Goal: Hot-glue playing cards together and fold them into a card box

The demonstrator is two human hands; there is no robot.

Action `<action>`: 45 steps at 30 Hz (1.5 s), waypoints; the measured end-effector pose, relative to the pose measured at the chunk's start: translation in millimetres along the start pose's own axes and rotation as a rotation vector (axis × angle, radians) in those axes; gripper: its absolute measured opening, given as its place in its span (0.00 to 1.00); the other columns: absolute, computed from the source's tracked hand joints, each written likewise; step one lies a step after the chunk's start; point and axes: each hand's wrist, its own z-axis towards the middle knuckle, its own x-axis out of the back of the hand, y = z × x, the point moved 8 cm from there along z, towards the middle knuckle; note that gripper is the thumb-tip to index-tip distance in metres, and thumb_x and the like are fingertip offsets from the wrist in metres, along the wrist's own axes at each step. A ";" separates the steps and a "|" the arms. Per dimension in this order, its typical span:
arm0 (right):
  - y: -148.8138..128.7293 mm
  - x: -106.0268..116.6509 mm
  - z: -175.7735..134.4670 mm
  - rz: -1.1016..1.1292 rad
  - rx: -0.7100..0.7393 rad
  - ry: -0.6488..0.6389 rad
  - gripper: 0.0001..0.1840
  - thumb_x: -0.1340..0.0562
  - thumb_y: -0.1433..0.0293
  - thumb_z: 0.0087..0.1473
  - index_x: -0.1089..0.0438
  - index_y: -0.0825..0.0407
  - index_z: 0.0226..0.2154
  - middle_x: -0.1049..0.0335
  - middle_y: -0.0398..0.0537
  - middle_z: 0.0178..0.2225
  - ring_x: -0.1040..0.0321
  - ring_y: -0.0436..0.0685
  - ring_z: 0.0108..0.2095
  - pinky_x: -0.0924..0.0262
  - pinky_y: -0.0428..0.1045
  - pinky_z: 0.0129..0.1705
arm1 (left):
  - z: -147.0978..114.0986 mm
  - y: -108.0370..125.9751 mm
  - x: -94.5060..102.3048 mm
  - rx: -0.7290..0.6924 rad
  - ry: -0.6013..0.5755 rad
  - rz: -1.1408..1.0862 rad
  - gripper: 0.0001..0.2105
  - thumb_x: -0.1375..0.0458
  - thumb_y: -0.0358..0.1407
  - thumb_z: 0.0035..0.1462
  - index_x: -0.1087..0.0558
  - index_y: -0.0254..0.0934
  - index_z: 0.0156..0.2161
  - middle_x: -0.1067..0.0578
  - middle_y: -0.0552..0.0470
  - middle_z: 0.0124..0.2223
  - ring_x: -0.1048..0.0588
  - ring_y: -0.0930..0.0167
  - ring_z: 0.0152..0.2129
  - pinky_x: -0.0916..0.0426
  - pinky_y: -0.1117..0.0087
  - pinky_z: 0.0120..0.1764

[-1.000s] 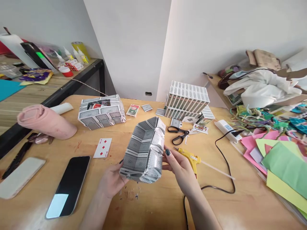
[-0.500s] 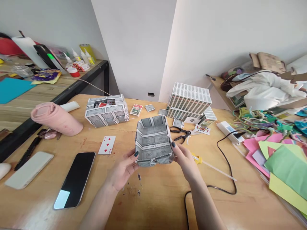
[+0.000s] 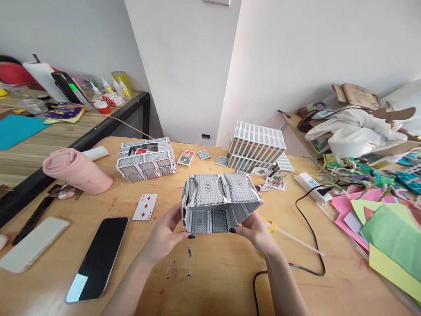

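An open box made of grey-patterned playing cards [image 3: 208,188] is held above the table, tipped so its opening faces me. My left hand [image 3: 166,235] grips its left side, thumb at the lower edge. My right hand [image 3: 259,235] grips the right side, thumb near the lower right rim; its other fingers are hidden behind the box. A similar card box [image 3: 148,164] stands farther back on the left with cards inside. Beside it lie a red and green card pack [image 3: 186,158] and a grey card stack [image 3: 204,155]. A three of diamonds [image 3: 144,207] lies left of my left hand.
A phone [image 3: 98,259], a white power bank [image 3: 34,243] and a pink tumbler [image 3: 77,171] lie on the left. Stacked card packs [image 3: 256,142] stand at the back. Rightward are a yellow glue gun [image 3: 269,224], a black cord [image 3: 315,228], a power strip [image 3: 312,186] and coloured paper [image 3: 391,232].
Both hands have turned the box: its inside faced up before, and now its opening faces me with a patterned wall on top. The box now covers most of the scissors.
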 end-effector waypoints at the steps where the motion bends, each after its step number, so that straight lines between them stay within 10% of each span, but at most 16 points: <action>1: 2.5 1.1 -0.4 0.003 -0.005 0.007 0.19 0.28 0.65 0.44 0.30 0.48 0.40 0.26 0.52 0.47 0.34 0.62 0.55 0.40 0.60 0.56 | -0.4 -0.3 0.6 -0.009 0.010 0.007 0.29 0.29 0.24 0.34 0.24 0.38 0.46 0.23 0.42 0.50 0.31 0.55 0.56 0.38 0.57 0.59; 17: 11.6 -10.7 16.4 -0.052 -0.011 0.048 0.21 0.34 0.54 0.50 0.27 0.50 0.43 0.23 0.50 0.44 0.30 0.63 0.50 0.40 0.60 0.56 | -18.5 20.5 4.9 -0.037 0.159 0.048 0.35 0.29 0.24 0.33 0.26 0.41 0.52 0.28 0.46 0.57 0.31 0.58 0.56 0.37 0.63 0.58; 26: 17.3 4.2 4.9 -0.291 -0.019 0.498 0.20 0.37 0.50 0.51 0.36 0.50 0.28 0.31 0.45 0.27 0.30 0.55 0.29 0.31 0.53 0.36 | -22.4 10.8 0.8 0.088 0.395 0.019 0.37 0.28 0.32 0.36 0.31 0.36 0.56 0.26 0.44 0.55 0.30 0.59 0.54 0.34 0.64 0.55; 33: -25.8 -81.3 -13.9 -0.608 0.315 -0.074 0.22 0.37 0.69 0.53 0.33 0.49 0.51 0.31 0.55 0.53 0.34 0.62 0.54 0.38 0.56 0.55 | -17.9 15.2 -16.7 0.059 0.466 -0.020 0.34 0.28 0.34 0.37 0.29 0.37 0.54 0.25 0.43 0.53 0.26 0.59 0.48 0.30 0.65 0.48; 45: -23.5 -107.7 -4.3 -0.629 0.386 0.046 0.12 0.48 0.71 0.62 0.30 0.49 0.33 0.26 0.50 0.33 0.30 0.57 0.35 0.35 0.51 0.37 | -2.9 8.6 -29.6 0.105 0.335 -0.065 0.21 0.32 0.36 0.45 0.25 0.36 0.47 0.22 0.47 0.48 0.24 0.61 0.47 0.29 0.67 0.47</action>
